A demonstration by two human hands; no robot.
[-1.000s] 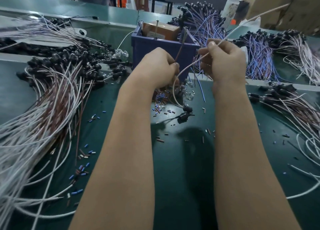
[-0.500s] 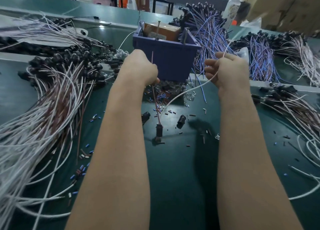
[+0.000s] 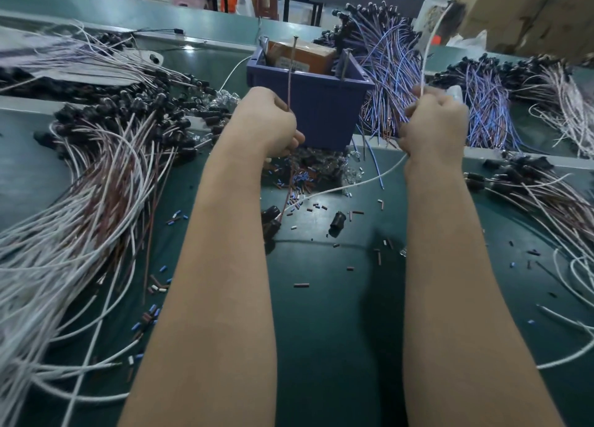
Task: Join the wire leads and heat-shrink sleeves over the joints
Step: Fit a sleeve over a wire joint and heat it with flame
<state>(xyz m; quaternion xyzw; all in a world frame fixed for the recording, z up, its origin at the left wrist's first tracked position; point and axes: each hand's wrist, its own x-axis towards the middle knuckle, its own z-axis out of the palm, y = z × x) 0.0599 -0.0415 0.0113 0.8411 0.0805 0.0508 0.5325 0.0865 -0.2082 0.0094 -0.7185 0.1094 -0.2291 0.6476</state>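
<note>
My left hand grips a thin brown wire that sticks up above the fist and runs down to a black holder on the green mat. My right hand grips a white wire that rises toward the upper right. The white wire's lower run slants down-left across the mat to the same holder. Small brown, blue and white sleeve pieces lie heaped between my hands and scattered over the mat. A second black holder lies loose nearby.
A blue bin with a brown box stands just behind my hands. Big bundles of white and brown leads cover the left side. Blue and white bundles lie at the back right, more leads at the right.
My hands have moved apart from each other. The brown and white wires are drawn out straighter, and the black holder on their ends has shifted left on the mat.
</note>
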